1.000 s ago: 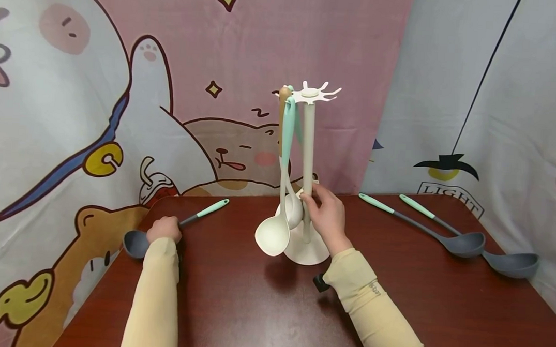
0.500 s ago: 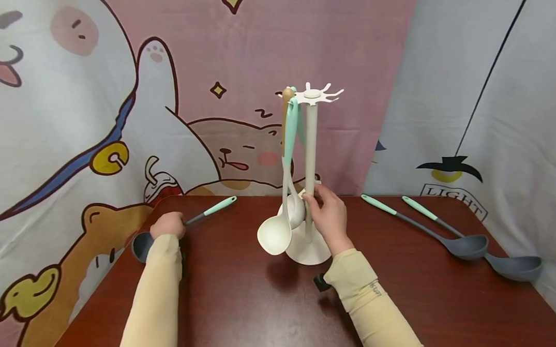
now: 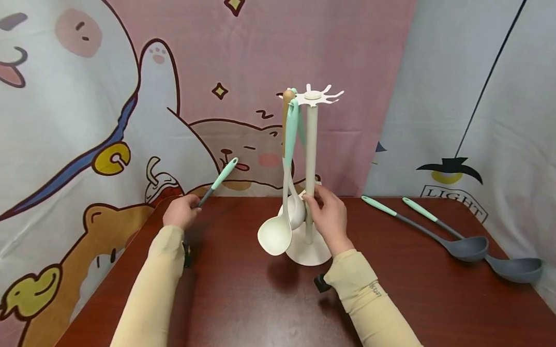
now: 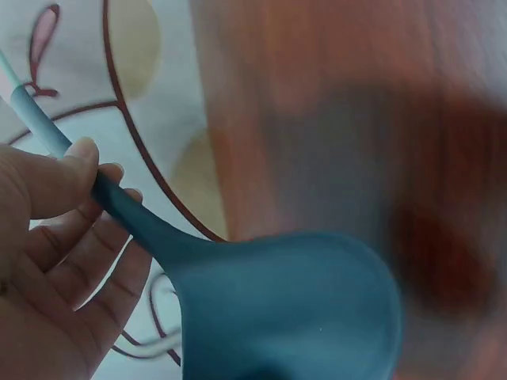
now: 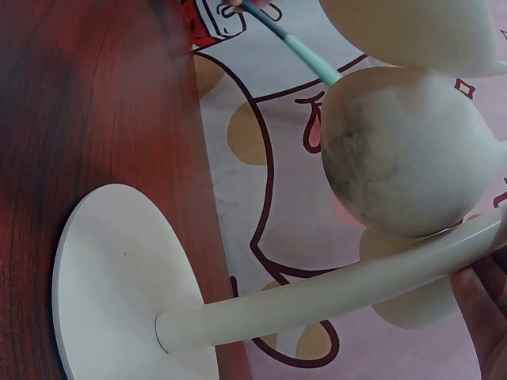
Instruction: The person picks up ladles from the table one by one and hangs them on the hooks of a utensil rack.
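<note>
My left hand (image 3: pixel 179 211) pinches a grey ladle with a mint handle (image 3: pixel 224 174) by its shaft, raised over the table's left side. The left wrist view shows its grey bowl (image 4: pixel 293 301) hanging below the thumb and fingers; in the head view that bowl is hidden. My right hand (image 3: pixel 329 217) grips the lower pole of a white utensil stand (image 3: pixel 311 144) that stands upright. From the left hooks of the stand hang a white ladle with a mint handle (image 3: pixel 274 235), a tan-handled utensil (image 3: pixel 287 124) and another mint-handled one, partly hidden behind.
Two more grey ladles with mint handles lie on the table's right side, the nearer one (image 3: pixel 463 247) overlapping the other (image 3: pixel 518 269). Several bare hooks (image 3: pixel 330 97) point right and back on the stand. A cartoon-printed cloth (image 3: pixel 348 52) hangs behind the dark red table (image 3: pixel 253 312).
My left hand has lifted the grey ladle from the table and moved slightly right, tilting its handle more upright. The right hand stays on the pole.
</note>
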A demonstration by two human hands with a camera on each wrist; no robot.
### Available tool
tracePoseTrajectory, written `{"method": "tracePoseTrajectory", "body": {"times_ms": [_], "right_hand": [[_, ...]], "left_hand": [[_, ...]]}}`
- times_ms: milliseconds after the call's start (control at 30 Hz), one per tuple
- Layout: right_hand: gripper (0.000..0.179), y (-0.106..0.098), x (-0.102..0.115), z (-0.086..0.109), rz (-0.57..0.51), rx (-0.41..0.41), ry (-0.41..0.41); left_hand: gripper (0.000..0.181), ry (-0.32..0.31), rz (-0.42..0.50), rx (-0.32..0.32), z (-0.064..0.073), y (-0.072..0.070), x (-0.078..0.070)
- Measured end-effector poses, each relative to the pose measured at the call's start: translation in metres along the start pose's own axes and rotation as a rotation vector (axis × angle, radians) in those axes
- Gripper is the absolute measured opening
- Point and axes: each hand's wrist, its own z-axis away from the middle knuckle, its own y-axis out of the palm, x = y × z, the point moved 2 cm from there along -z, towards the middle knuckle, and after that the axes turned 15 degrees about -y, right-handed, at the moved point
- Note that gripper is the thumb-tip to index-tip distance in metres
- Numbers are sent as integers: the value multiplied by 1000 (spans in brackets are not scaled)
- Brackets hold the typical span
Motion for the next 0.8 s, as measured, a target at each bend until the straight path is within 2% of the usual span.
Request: {"method": "tracePoseTrajectory", "body": {"times_ms": [167,367,500,800], "right_hand": [[24,-1,-1,0,2,-4,-1],[25,0,0,0,-1,12,0],[25,0,0,-1,-1,6,-8],[24,0,0,-2,2,6,-11]], "left_hand": [[10,67,83,-18,7,-4,-26],[15,162,178,-82,15,-13,-46],[16,182,271,-98,22,-21,-58],[15,179,492,-27,44,-39,-96]]}}
